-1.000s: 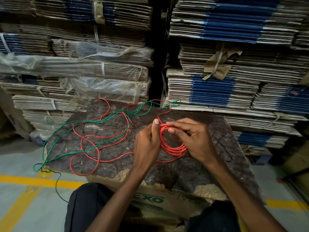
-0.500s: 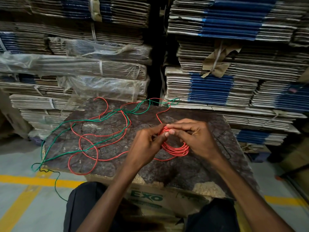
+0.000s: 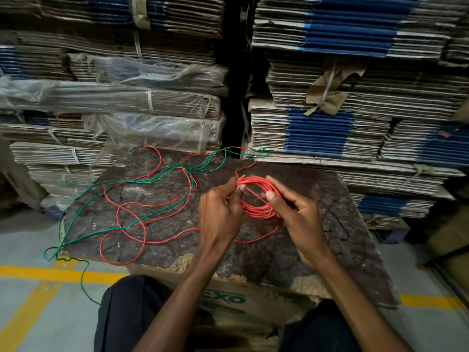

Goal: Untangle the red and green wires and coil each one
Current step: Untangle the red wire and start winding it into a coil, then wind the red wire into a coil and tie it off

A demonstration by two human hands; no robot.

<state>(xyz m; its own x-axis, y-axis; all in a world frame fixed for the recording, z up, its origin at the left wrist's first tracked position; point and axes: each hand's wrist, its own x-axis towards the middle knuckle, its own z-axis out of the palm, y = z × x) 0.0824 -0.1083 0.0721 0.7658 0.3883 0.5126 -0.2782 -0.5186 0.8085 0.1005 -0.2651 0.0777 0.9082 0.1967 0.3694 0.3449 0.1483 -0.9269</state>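
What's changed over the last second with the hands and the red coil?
The left hand shifted its pinch from the coil's upper left to its top, where the loose strand joins. The right hand opened from gripping the top to spreading its fingers along the right side of the red coil. The loose red wire and green wire on the board stayed put.

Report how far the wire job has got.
Done: several red turns form a coil. In hand: left hand and right hand both grip that coil. Left: loose red wire still crosses the green wire on the board; green is uncoiled.
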